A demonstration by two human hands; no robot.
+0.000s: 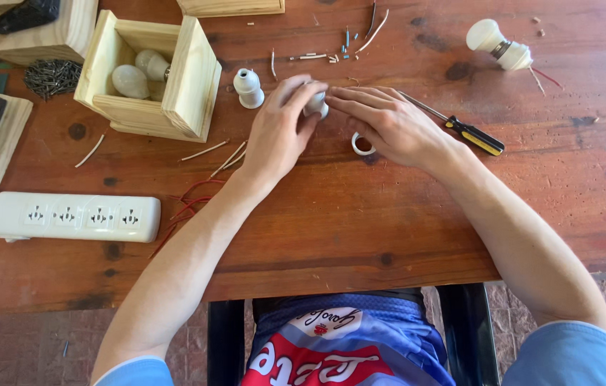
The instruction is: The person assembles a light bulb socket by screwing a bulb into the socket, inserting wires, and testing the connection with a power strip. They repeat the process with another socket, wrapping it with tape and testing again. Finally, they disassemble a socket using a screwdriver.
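Where packaging counts, noted only an open wooden box (189, 86) lying tipped on the tabletop (360, 229), left of the hands, unpainted pale wood, no label seen, pale bulbs (131, 80) inside. Below that box, a white power strip (74, 216), long and flat. Between box and hands, a white lamp-holder part (249, 88) standing upright. Held at the centre: a small white holder piece (316, 104), rounded, mostly hidden by fingers. Left hand (278, 132) with grip pinching that piece from the left; right hand (392, 125) with fingertips pressed onto it from the right. Just below the piece, a white ring (361, 145) flat on the wood, partly under the right hand. Right of that hand, a black-and-yellow screwdriver (471, 134). Far right of the box, a bulb in its socket (499, 45).
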